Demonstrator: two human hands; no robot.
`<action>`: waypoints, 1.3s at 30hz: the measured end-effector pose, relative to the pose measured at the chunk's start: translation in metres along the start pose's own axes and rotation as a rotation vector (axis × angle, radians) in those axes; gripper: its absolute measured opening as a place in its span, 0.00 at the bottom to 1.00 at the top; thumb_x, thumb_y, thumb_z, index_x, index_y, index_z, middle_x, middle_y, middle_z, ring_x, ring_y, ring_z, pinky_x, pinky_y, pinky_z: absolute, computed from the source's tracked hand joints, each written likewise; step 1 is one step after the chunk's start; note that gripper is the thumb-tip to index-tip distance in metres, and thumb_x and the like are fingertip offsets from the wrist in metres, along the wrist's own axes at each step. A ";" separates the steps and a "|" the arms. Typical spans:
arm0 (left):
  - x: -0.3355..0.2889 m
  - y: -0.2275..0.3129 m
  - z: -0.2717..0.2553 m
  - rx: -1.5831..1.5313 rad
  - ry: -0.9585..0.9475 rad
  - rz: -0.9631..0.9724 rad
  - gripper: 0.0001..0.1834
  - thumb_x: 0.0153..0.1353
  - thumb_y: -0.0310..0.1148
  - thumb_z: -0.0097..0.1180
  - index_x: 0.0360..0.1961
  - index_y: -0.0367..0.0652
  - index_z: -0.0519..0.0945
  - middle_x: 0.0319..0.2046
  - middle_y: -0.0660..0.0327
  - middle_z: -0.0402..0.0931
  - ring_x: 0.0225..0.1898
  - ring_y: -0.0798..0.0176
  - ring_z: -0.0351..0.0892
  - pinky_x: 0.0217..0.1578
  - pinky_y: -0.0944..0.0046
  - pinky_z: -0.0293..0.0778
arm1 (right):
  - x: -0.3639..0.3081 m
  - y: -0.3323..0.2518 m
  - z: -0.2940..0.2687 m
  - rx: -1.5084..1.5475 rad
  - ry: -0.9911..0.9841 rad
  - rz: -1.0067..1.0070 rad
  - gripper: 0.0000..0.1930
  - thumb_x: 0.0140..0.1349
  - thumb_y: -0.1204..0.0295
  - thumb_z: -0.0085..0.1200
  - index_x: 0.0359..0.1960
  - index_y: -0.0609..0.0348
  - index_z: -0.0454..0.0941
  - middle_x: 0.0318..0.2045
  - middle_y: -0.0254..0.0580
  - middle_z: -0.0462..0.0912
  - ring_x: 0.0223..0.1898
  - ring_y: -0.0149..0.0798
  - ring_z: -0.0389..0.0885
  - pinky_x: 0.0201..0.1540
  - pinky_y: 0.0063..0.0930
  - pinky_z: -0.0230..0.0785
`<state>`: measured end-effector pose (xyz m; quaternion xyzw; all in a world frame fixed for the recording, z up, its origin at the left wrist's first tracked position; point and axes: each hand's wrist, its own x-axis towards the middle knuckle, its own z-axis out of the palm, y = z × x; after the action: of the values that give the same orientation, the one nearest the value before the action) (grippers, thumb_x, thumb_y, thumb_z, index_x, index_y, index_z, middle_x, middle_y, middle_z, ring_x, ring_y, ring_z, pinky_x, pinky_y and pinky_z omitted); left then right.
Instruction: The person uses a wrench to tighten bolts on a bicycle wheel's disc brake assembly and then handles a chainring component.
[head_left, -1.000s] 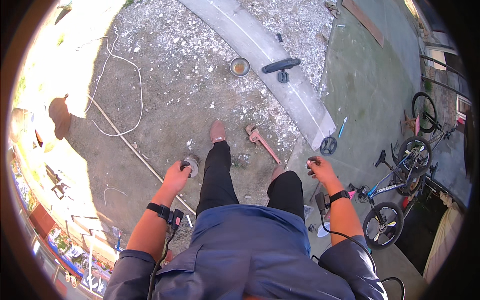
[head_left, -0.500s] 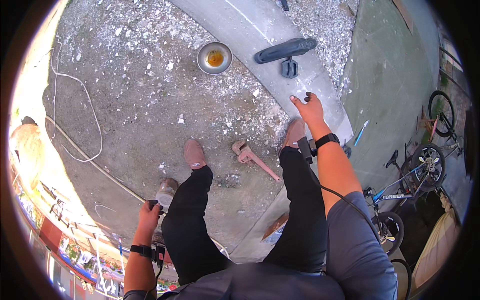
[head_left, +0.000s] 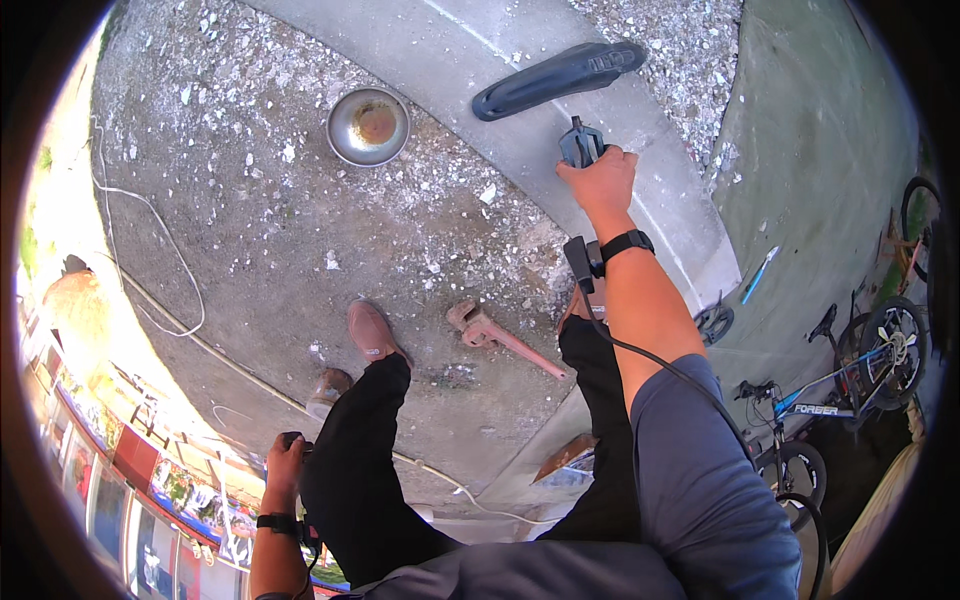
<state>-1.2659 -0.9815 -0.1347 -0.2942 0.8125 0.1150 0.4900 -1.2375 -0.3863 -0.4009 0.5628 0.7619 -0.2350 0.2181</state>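
Observation:
On the grey slab ahead, my right hand (head_left: 603, 185) is closed on a dark grey bicycle pedal (head_left: 578, 146), its short threaded spindle pointing away from me. Just beyond lies a black plastic bicycle mudguard (head_left: 548, 88), apart from the pedal. My left hand (head_left: 285, 462) hangs beside my left knee, its darkened fingers loosely bent and partly apart, with nothing visible in it. A shallow metal bowl (head_left: 340, 122) with a brownish residue rests on the rubble-strewn ground to the left of the slab. Between my feet lies a reddish pipe wrench (head_left: 510, 343).
A blue-handled tool (head_left: 760, 274) and a black crank or chainring (head_left: 715, 322) lie on the right. Bicycles (head_left: 830, 390) stand farther right. A hose (head_left: 220, 355) and a thin white cable (head_left: 165, 225) run across the ground at left. Behind my left leg sits a small jar (head_left: 328, 392).
My right hand has reached forward from above the slab and taken hold of the pedal. The pedal has turned, with its spindle now pointing away. My left hand stays low by my knee.

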 end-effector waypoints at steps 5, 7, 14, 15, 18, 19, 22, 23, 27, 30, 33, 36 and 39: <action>-0.071 0.053 -0.007 -0.115 -0.057 -0.062 0.13 0.66 0.34 0.51 0.47 0.37 0.74 0.36 0.55 0.82 0.33 0.64 0.83 0.28 0.68 0.72 | -0.066 0.038 -0.085 0.156 0.000 -0.106 0.38 0.42 0.55 0.72 0.51 0.69 0.72 0.48 0.53 0.73 0.44 0.47 0.80 0.47 0.36 0.74; -0.105 0.091 -0.010 -0.075 -0.071 0.017 0.14 0.66 0.34 0.51 0.48 0.36 0.74 0.37 0.56 0.82 0.33 0.64 0.83 0.29 0.68 0.73 | -0.088 0.063 -0.128 0.659 -0.279 -0.024 0.35 0.47 0.57 0.70 0.53 0.67 0.71 0.46 0.49 0.76 0.43 0.43 0.81 0.45 0.36 0.75; -0.264 0.221 0.002 -0.008 -0.173 0.349 0.17 0.66 0.34 0.52 0.51 0.33 0.73 0.39 0.54 0.82 0.37 0.63 0.83 0.33 0.68 0.75 | -0.219 0.114 -0.352 1.872 -0.887 -0.164 0.34 0.57 0.58 0.63 0.62 0.62 0.66 0.53 0.46 0.77 0.50 0.44 0.80 0.44 0.37 0.78; -0.284 0.240 0.006 0.006 -0.194 0.399 0.17 0.66 0.34 0.52 0.52 0.33 0.73 0.39 0.54 0.82 0.37 0.63 0.83 0.34 0.68 0.75 | -0.237 0.123 -0.376 1.949 -0.905 -0.231 0.34 0.58 0.58 0.61 0.63 0.62 0.65 0.54 0.48 0.77 0.50 0.46 0.80 0.44 0.36 0.78; -0.343 0.283 0.023 0.039 -0.250 0.529 0.18 0.67 0.34 0.52 0.52 0.32 0.73 0.40 0.54 0.82 0.37 0.64 0.83 0.35 0.68 0.75 | -0.280 0.147 -0.433 2.081 -0.932 -0.361 0.39 0.55 0.56 0.64 0.65 0.61 0.62 0.58 0.49 0.73 0.52 0.50 0.79 0.45 0.37 0.77; -0.363 0.297 0.033 0.069 -0.277 0.576 0.17 0.67 0.34 0.52 0.51 0.33 0.73 0.42 0.55 0.81 0.37 0.64 0.83 0.36 0.68 0.75 | -0.291 0.151 -0.445 2.083 -0.912 -0.391 0.41 0.53 0.56 0.64 0.65 0.61 0.62 0.58 0.49 0.73 0.52 0.50 0.79 0.46 0.38 0.77; -0.422 0.336 0.075 -0.033 -0.611 0.570 0.16 0.70 0.36 0.49 0.52 0.37 0.73 0.44 0.57 0.80 0.40 0.65 0.82 0.40 0.66 0.76 | -0.319 0.148 -0.457 2.041 -0.838 -0.417 0.45 0.49 0.57 0.69 0.67 0.60 0.59 0.58 0.46 0.73 0.56 0.47 0.77 0.52 0.39 0.74; -0.437 0.342 0.090 -0.092 -0.745 0.528 0.16 0.72 0.38 0.48 0.52 0.38 0.72 0.45 0.58 0.80 0.42 0.64 0.82 0.41 0.65 0.76 | -0.329 0.143 -0.455 2.014 -0.808 -0.423 0.46 0.49 0.58 0.70 0.67 0.60 0.59 0.58 0.46 0.73 0.56 0.45 0.76 0.53 0.39 0.74; -0.451 0.335 0.119 -0.370 -1.205 0.334 0.17 0.74 0.41 0.43 0.53 0.40 0.71 0.47 0.58 0.79 0.44 0.61 0.81 0.42 0.60 0.78 | -0.356 0.122 -0.416 1.906 -0.822 -0.416 0.47 0.47 0.67 0.73 0.68 0.59 0.58 0.59 0.40 0.72 0.58 0.35 0.73 0.59 0.36 0.69; -0.444 0.324 0.106 -0.505 -1.288 0.289 0.18 0.72 0.42 0.44 0.56 0.42 0.71 0.49 0.57 0.78 0.45 0.58 0.81 0.44 0.55 0.79 | -0.382 0.101 -0.394 1.891 -0.888 -0.378 0.44 0.49 0.76 0.70 0.68 0.59 0.58 0.60 0.37 0.69 0.61 0.33 0.68 0.64 0.33 0.62; -0.434 0.316 0.065 -0.465 -1.256 0.322 0.21 0.70 0.43 0.49 0.57 0.41 0.71 0.50 0.56 0.78 0.47 0.56 0.80 0.45 0.53 0.79 | -0.411 0.071 -0.390 1.895 -0.932 -0.381 0.43 0.50 0.79 0.68 0.68 0.59 0.57 0.61 0.36 0.69 0.64 0.34 0.65 0.66 0.32 0.58; -0.426 0.309 0.020 -0.467 -1.278 0.368 0.23 0.69 0.42 0.51 0.59 0.39 0.69 0.52 0.53 0.77 0.51 0.54 0.79 0.48 0.54 0.78 | -0.430 0.033 -0.374 1.913 -0.904 -0.579 0.45 0.49 0.80 0.69 0.69 0.56 0.57 0.61 0.36 0.69 0.63 0.36 0.65 0.66 0.32 0.58; -0.444 0.320 0.003 -0.322 -1.281 0.479 0.24 0.68 0.41 0.53 0.60 0.39 0.69 0.52 0.52 0.77 0.52 0.53 0.78 0.50 0.54 0.77 | -0.446 0.022 -0.401 1.861 -0.801 -0.648 0.44 0.50 0.74 0.71 0.67 0.61 0.57 0.62 0.39 0.67 0.66 0.34 0.61 0.70 0.31 0.48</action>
<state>-1.2989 -0.5617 0.2154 -0.0504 0.3789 0.4894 0.7838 -1.1222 -0.4758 0.1811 0.1600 0.2683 -0.9401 -0.1361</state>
